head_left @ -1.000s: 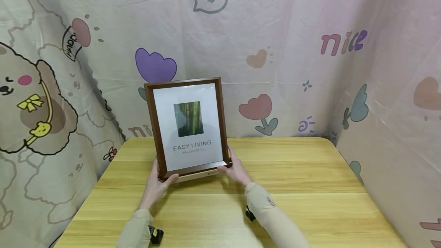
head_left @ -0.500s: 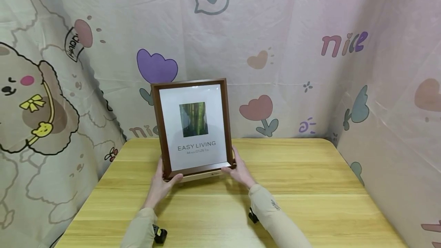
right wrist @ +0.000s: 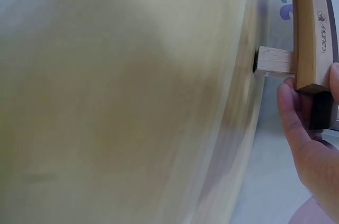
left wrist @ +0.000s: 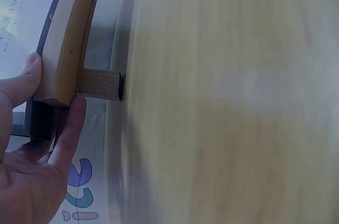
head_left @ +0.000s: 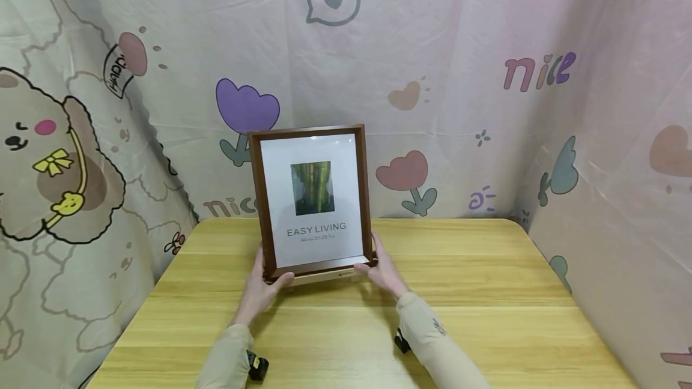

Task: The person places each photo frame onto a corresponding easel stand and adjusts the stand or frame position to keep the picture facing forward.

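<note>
A brown picture frame (head_left: 259, 197) with a white "EASY LIVING" sheet and a bamboo picture stands upright, slightly tilted, in the head view. Its lower edge rests on a light wooden stand (head_left: 324, 277), whose short foot (left wrist: 100, 83) shows in the left wrist view and another foot (right wrist: 275, 61) in the right. My left hand (head_left: 256, 293) grips the lower left corner, thumb in front and fingers beneath and behind. At the lower right corner my right hand (head_left: 385, 272) holds frame and stand the same way. Whether the feet touch the table, I cannot tell.
The light wood-grain table (head_left: 465, 281) spreads out on both sides. A printed fabric curtain (head_left: 465, 35) hangs behind it and at both sides. Black wrist cameras (head_left: 257, 367) hang below the beige sleeves (head_left: 227, 356).
The frame and stand have shifted to the right and a little nearer upright, both hands moving along with them. Both hands keep their grip at the lower corners.
</note>
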A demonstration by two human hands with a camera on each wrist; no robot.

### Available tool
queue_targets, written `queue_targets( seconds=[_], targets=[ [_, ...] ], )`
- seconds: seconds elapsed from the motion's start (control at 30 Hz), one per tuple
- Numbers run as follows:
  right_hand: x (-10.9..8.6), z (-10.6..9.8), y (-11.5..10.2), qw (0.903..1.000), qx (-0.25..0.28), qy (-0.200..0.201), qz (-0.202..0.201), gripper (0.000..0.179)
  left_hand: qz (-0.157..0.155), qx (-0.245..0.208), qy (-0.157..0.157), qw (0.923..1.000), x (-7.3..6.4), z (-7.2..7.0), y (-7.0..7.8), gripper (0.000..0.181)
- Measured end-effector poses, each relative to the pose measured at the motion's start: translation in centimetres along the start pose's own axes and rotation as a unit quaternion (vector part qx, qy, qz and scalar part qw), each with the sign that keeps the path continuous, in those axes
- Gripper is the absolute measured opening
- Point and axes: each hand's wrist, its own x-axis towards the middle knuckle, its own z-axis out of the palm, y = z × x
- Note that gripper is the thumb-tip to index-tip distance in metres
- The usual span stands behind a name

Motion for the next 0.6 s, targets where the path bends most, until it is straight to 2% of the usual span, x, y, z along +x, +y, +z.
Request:
queue_targets(
  seconds=[0.37,0.6],
  targets=[
    [-0.2,-0.8,0.9,0.9999,-0.004,0.008,0.011,0.105,-0.014,0.002,-0.014,0.9998,0.2,0.8,0.7,0.112],
    [-0.5,-1.4,1.0,0.9997,-0.014,0.018,0.008,0.104,-0.004,-0.003,-0.013,0.9999,0.5,1.4,0.9,0.112]
  ],
)
